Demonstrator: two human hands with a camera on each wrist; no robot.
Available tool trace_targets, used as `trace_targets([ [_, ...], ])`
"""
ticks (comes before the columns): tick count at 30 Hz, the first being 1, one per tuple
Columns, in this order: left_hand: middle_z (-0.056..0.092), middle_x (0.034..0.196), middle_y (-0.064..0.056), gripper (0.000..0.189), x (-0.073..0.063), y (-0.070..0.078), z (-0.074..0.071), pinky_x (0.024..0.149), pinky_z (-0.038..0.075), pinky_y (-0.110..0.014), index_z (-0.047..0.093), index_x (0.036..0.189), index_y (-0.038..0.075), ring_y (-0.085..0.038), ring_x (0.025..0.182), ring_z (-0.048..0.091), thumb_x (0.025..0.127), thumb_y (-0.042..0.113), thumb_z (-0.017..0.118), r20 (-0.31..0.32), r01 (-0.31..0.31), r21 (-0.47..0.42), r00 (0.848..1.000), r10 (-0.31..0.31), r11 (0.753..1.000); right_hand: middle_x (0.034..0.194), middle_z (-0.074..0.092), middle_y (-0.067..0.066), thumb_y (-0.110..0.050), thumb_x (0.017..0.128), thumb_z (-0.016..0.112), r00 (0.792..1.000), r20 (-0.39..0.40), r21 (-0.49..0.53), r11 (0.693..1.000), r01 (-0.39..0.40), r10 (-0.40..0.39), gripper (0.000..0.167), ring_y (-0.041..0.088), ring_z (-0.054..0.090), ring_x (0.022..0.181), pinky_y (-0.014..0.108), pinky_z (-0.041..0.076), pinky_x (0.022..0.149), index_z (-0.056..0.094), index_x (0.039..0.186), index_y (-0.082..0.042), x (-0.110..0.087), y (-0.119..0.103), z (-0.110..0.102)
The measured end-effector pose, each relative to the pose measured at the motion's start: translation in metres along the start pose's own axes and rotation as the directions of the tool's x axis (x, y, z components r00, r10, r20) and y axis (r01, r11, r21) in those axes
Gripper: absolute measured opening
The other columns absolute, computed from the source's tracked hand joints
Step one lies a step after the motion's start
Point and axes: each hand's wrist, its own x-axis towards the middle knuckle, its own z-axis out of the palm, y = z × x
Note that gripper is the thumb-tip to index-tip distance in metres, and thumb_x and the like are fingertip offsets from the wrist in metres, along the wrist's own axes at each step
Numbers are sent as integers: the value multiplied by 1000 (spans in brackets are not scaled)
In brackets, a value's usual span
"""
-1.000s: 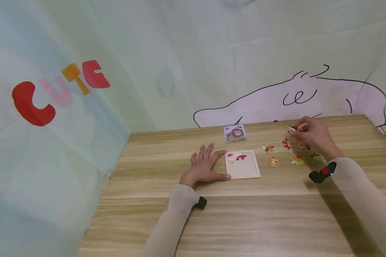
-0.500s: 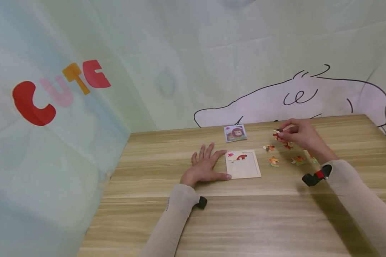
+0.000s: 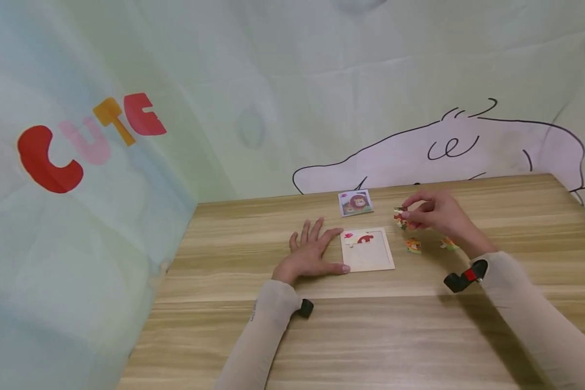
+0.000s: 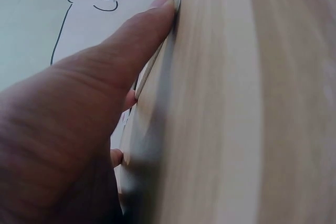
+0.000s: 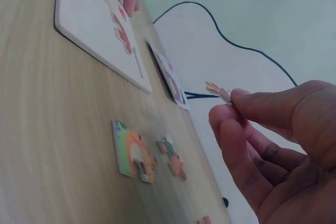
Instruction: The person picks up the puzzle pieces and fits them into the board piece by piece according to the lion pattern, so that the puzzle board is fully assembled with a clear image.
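In the head view my right hand [image 3: 439, 219] is raised over the table and pinches a small jigsaw piece [image 3: 398, 215]. The right wrist view has this piece [image 5: 219, 92] edge-on between thumb and fingertips. My left hand [image 3: 308, 255] lies with spread fingers at the left side of the square puzzle board [image 3: 375, 261], thumb at its near corner and index finger at its far corner. A few joined pieces [image 3: 359, 238] with a pink and a dark red print fill the board's upper part. The left wrist view shows the left thumb [image 4: 142, 30] against the board's edge.
Behind the board lies a picture card [image 3: 356, 202] with a lion. Right of the board are loose pieces, among them an orange and green one [image 3: 413, 246] and another [image 3: 448, 244]; the right hand hides others. A printed cloth [image 3: 273, 108] hangs behind the table.
My right hand has moved left with the pinched piece, from over the far loose pieces to close beside the board's right side. The left hand has stayed at the board.
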Motion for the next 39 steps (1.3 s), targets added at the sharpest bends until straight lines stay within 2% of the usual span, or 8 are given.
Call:
trace_targets([
  [5,-13,184,-2,100,0,-1,0,130,-13,-70,27,168,46,-35,168,-24,85,69,78,4,3,-4,1000,-3,1000,90,79,11,-20,101,78,999,32,4,1000,0,0,34,15,72,74,29,64,73,71,127,0,0,2,12],
  [10,-13,184,-1,99,-3,1,-2,130,-13,-70,26,167,48,-34,168,-24,86,70,77,6,6,4,1000,-6,1000,87,75,8,-23,101,77,998,48,-38,999,-35,37,29,18,68,77,27,60,72,73,124,-5,2,1,25],
  [13,-12,184,-2,98,-4,3,-3,130,-12,-70,26,167,48,-35,169,-23,86,69,77,3,3,11,1000,-3,1000,86,74,6,-22,101,76,997,67,-34,999,-39,41,29,18,69,77,27,60,70,74,124,-4,3,0,31],
  [18,-10,184,-3,97,-4,3,-3,130,-12,-70,27,167,47,-36,169,-22,87,69,76,0,2,14,1000,-2,1000,84,73,6,-18,101,76,993,107,-8,999,-52,53,28,16,67,72,26,57,62,74,123,-1,4,-2,40],
  [23,-11,184,-3,98,-4,3,-3,130,-12,-71,27,168,47,-36,169,-22,87,70,76,8,4,9,1000,-4,1000,83,72,5,-20,100,77,988,129,-36,996,-81,85,30,15,65,68,25,49,54,75,124,-3,5,-2,46],
  [33,-13,184,1,99,-1,1,-2,131,-13,-69,26,167,49,-32,169,-24,85,72,77,12,23,17,1000,-23,1000,80,72,4,-18,100,75,985,104,-71,989,-129,136,26,16,65,68,26,53,60,76,121,-3,12,-4,58],
  [39,-14,184,1,99,0,1,-1,130,-13,-69,26,167,50,-33,168,-24,85,73,76,12,22,14,1000,-23,1000,79,72,4,-17,99,75,985,101,-82,988,-132,140,24,16,63,68,27,52,61,76,118,-2,14,-7,62],
])
